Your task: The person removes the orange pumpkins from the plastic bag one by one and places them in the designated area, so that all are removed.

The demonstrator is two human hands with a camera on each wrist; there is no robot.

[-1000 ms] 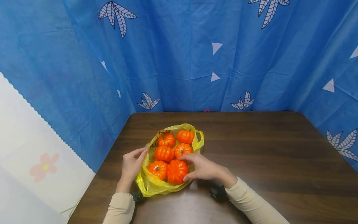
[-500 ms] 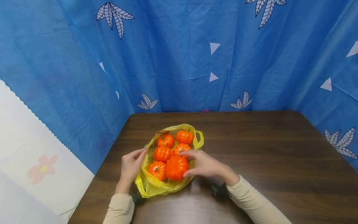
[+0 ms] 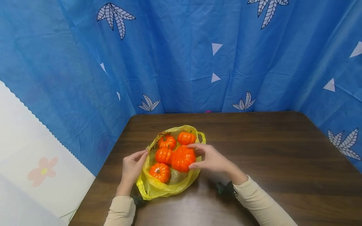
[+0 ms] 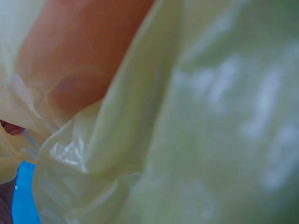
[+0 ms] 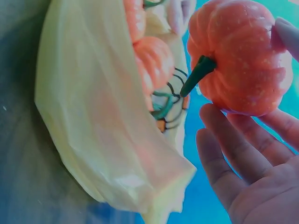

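Observation:
My right hand (image 3: pixel 211 159) grips a small orange pumpkin (image 3: pixel 182 159) between thumb and fingers. In the right wrist view this pumpkin (image 5: pixel 247 56) is raised above the bag's opening, its green stem (image 5: pixel 200 74) pointing toward the bag. On the table lies a yellow plastic bag (image 3: pixel 158 192), its mouth spread wide. Several more orange pumpkins (image 3: pixel 160 172) sit inside; the raised one hides part of the contents in the head view. At the bag's left rim my left hand (image 3: pixel 133 166) pinches the plastic. Bag film (image 4: pixel 224 140) fills most of the left wrist view.
A dark brown wooden table (image 3: pixel 254 150) extends to the right of the bag and behind it. Blue curtain (image 3: pixel 181 62) with leaf prints hangs along the back and sides. A white cloth (image 3: pixel 34 150) with a flower print hangs at the left.
My right hand has lifted the front pumpkin and carried it up, away from me and slightly right. The bag's bottom now shows where it lay. The left hand has stayed at the rim.

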